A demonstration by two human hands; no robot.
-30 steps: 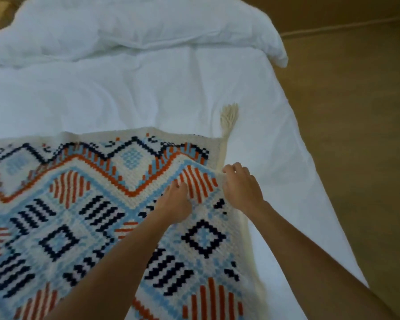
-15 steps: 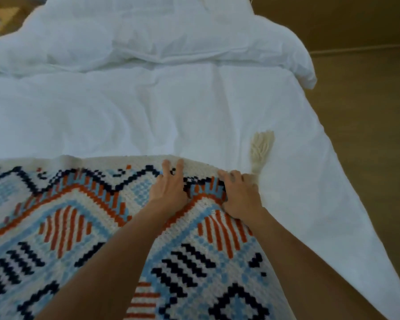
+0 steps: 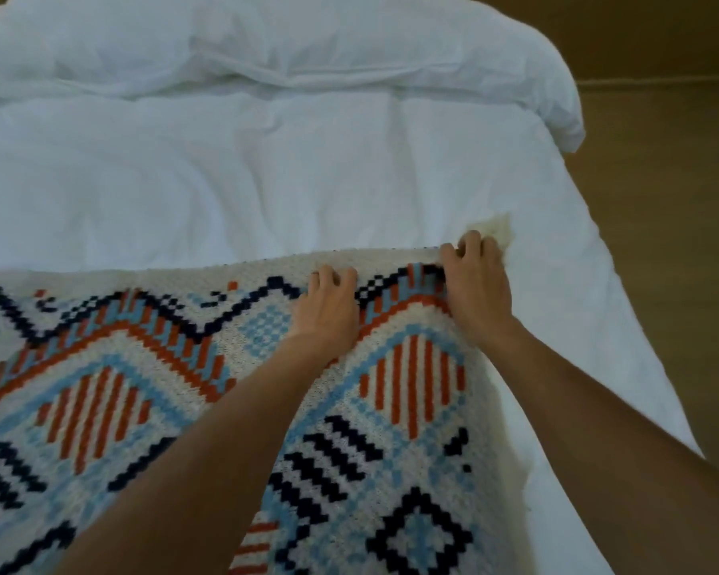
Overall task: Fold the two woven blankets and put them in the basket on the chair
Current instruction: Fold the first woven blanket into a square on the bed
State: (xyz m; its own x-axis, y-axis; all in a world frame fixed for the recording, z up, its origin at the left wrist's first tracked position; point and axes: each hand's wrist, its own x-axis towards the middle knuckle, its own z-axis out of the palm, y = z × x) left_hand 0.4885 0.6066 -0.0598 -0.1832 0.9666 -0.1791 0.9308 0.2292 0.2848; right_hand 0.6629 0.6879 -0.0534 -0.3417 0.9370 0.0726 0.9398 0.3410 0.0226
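Note:
A woven blanket [image 3: 150, 408] with cream, orange, light-blue and navy geometric patterns lies spread over the near part of the white bed. My left hand [image 3: 328, 309] rests on it just short of its far edge, fingers curled down into the weave. At the far right corner, my right hand [image 3: 476, 288] grips the blanket's edge with bent fingers. A cream tassel [image 3: 499, 230] sticks out just beyond that hand. I see only this one blanket; no basket or chair is in view.
The white sheet [image 3: 266, 180] of the bed stretches away beyond the blanket. A bunched white duvet [image 3: 308, 43] lies across the far end. Brown wooden floor [image 3: 673, 242] runs along the bed's right side.
Both hands have slid with the blanket's far edge away from me and to the right. My left fingers went from straight to curled, and my right hand now covers most of the tassel.

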